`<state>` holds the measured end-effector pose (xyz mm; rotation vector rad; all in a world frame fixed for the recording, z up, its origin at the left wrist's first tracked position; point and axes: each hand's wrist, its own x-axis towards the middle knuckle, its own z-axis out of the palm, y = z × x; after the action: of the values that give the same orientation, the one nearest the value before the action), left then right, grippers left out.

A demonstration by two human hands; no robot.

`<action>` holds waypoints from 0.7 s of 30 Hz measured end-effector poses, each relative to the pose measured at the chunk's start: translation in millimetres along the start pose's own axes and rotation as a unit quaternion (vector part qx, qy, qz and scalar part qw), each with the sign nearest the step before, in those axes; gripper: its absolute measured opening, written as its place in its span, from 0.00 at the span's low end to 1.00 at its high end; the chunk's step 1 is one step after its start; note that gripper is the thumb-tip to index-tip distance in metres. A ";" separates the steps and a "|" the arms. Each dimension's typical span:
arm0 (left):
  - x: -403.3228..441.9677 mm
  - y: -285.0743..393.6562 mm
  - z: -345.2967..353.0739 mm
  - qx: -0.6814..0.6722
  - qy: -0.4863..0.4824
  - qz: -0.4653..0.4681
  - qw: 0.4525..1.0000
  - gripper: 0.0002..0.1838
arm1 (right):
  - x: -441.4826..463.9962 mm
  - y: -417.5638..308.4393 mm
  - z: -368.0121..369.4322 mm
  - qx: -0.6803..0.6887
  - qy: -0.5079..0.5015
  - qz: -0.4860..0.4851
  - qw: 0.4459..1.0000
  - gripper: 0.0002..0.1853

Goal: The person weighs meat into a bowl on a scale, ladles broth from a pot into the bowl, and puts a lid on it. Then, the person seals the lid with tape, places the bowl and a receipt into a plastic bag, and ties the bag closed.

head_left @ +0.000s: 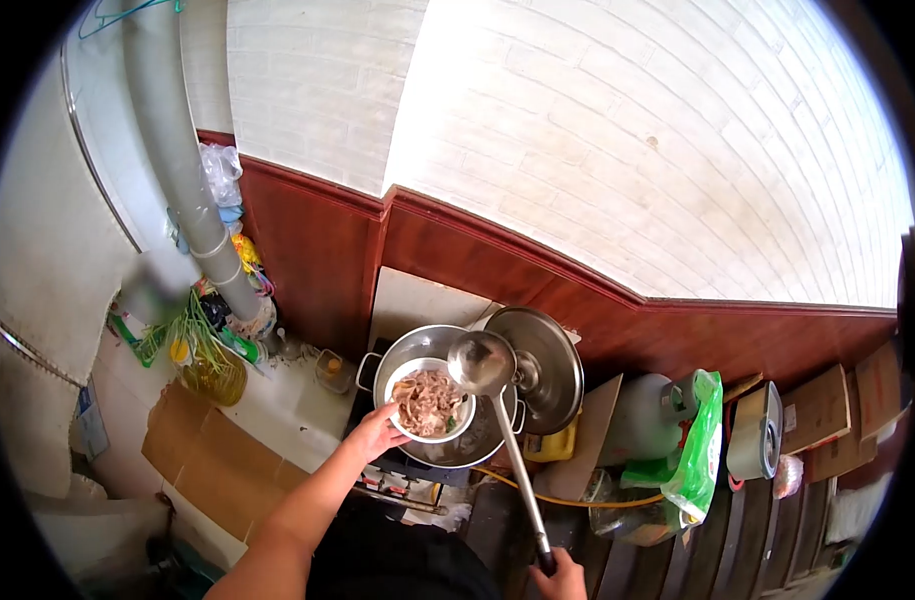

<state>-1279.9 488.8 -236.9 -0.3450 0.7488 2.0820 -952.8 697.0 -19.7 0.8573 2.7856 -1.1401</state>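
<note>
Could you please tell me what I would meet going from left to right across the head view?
Flattened cardboard → white bowl → round metal lid → green-and-white plastic bag → brown cardboard box.

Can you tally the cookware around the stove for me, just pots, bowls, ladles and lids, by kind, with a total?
Pots: 1, the metal pot
Bowls: 1, the white bowl in your left hand
Ladles: 1, the long ladle in your right hand
Lids: 1, the round lid
Total: 4
</note>
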 end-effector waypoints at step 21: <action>-154.2 15.7 -81.4 -0.072 0.006 0.118 0.990 0.36 | 196.0 58.7 145.8 0.010 -0.306 0.177 0.935 0.09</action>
<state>-1205.5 331.4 -218.2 -0.3636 0.6743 2.3669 -1118.0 731.0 -205.9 0.7861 2.0265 -1.1257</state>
